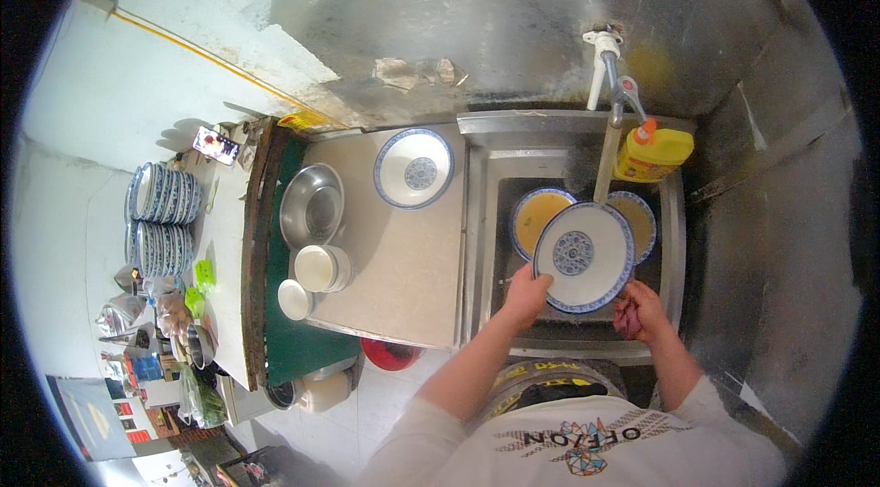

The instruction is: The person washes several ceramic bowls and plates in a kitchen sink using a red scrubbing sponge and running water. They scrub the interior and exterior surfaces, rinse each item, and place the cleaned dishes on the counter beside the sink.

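Observation:
Over the metal sink [488, 212], my left hand [528, 296] grips the near left rim of a white bowl with a blue patterned edge [598, 253]. My right hand [641, 312] is at its near right rim, with a crumpled reddish cloth [627, 319] in the fingers. The bowl is tilted just below the faucet's spout [605, 160]. Partly hidden beneath it in the sink are a blue-rimmed bowl of cloudy yellowish liquid [540, 212] and a similar bowl [639, 222] on the right.
A yellow detergent jug [653, 154] stands at the sink's back right. On the counter [405, 267] at left are a blue-rimmed bowl [414, 169], a steel basin [312, 205] and small white bowls [320, 268]. Stacked plates [165, 191] and a phone [216, 145] are farther left.

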`<state>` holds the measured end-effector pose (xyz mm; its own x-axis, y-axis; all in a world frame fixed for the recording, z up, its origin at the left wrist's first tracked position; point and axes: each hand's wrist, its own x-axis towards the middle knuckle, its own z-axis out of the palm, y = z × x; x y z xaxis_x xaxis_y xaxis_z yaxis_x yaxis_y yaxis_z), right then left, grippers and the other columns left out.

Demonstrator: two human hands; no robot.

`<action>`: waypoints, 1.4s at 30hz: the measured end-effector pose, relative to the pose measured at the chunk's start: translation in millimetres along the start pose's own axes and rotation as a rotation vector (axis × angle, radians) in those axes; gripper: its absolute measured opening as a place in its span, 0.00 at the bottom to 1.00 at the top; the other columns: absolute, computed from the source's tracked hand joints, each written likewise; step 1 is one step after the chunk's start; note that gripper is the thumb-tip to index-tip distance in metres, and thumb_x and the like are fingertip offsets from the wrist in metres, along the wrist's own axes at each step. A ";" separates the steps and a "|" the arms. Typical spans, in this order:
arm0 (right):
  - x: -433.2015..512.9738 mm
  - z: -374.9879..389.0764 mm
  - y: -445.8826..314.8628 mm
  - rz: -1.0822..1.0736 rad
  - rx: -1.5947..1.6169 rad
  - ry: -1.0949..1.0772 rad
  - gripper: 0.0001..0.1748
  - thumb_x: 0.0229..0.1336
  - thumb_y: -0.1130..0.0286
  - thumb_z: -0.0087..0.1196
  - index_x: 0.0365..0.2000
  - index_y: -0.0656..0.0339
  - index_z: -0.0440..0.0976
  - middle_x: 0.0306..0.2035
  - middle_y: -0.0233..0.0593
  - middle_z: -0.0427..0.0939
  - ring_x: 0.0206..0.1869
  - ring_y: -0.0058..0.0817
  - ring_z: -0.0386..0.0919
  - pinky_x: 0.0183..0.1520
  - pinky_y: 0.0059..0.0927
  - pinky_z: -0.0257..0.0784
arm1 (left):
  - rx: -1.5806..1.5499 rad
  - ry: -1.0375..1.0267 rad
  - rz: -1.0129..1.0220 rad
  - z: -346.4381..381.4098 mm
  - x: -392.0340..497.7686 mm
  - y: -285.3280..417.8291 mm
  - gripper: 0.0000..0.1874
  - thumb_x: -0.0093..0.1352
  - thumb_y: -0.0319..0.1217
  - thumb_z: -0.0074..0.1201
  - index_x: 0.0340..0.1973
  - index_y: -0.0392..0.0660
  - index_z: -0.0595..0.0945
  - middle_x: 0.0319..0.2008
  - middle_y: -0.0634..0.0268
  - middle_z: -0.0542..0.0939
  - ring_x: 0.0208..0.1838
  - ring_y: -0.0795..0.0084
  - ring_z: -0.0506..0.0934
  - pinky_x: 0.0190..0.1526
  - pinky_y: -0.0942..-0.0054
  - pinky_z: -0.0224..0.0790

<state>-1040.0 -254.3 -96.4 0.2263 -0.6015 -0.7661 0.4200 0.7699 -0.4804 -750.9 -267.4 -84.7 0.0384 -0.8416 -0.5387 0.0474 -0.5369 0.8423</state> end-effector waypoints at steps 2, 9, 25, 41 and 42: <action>1.1 -12.4 7.6 -0.023 0.197 0.053 0.15 0.62 0.69 0.56 0.48 0.60 0.71 0.30 0.44 0.78 0.28 0.35 0.78 0.26 0.38 0.75 | 0.174 0.090 0.053 0.7 6.6 0.6 0.17 0.69 0.27 0.52 0.52 0.31 0.79 0.43 0.52 0.85 0.44 0.60 0.84 0.40 0.63 0.80; 16.9 -75.5 42.7 0.055 0.341 0.035 0.16 0.68 0.55 0.51 0.42 0.57 0.76 0.36 0.41 0.81 0.35 0.37 0.79 0.36 0.46 0.78 | -0.471 0.006 -0.477 -18.6 2.0 -4.8 0.23 0.69 0.24 0.50 0.59 0.35 0.70 0.48 0.49 0.81 0.45 0.55 0.84 0.37 0.57 0.86; 23.0 -83.5 49.6 0.125 0.469 -0.070 0.19 0.70 0.51 0.48 0.48 0.54 0.76 0.41 0.38 0.83 0.38 0.37 0.82 0.30 0.38 0.80 | 0.617 0.451 0.020 -7.5 -21.9 10.3 0.20 0.65 0.25 0.50 0.54 0.39 0.77 0.45 0.41 0.82 0.50 0.42 0.81 0.51 0.50 0.73; -3.3 -35.7 17.1 0.119 0.323 0.056 0.19 0.70 0.53 0.46 0.45 0.57 0.76 0.36 0.39 0.82 0.33 0.35 0.81 0.28 0.36 0.79 | 0.663 0.507 0.456 -88.4 -69.3 53.2 0.28 0.66 0.22 0.50 0.63 0.38 0.71 0.52 0.42 0.80 0.54 0.42 0.79 0.56 0.54 0.73; -9.5 -28.6 13.0 0.104 0.305 0.065 0.19 0.70 0.53 0.46 0.45 0.57 0.76 0.36 0.39 0.82 0.33 0.36 0.81 0.28 0.36 0.78 | 0.603 0.514 0.285 -94.2 -63.0 61.4 0.28 0.65 0.22 0.51 0.63 0.38 0.71 0.52 0.42 0.80 0.53 0.45 0.80 0.56 0.55 0.74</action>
<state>-1061.7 -232.5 -107.6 0.2297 -0.5005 -0.8347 0.6440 0.7212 -0.2553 -656.4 -241.9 -0.9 0.4251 -0.8969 -0.1224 -0.5689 -0.3698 0.7345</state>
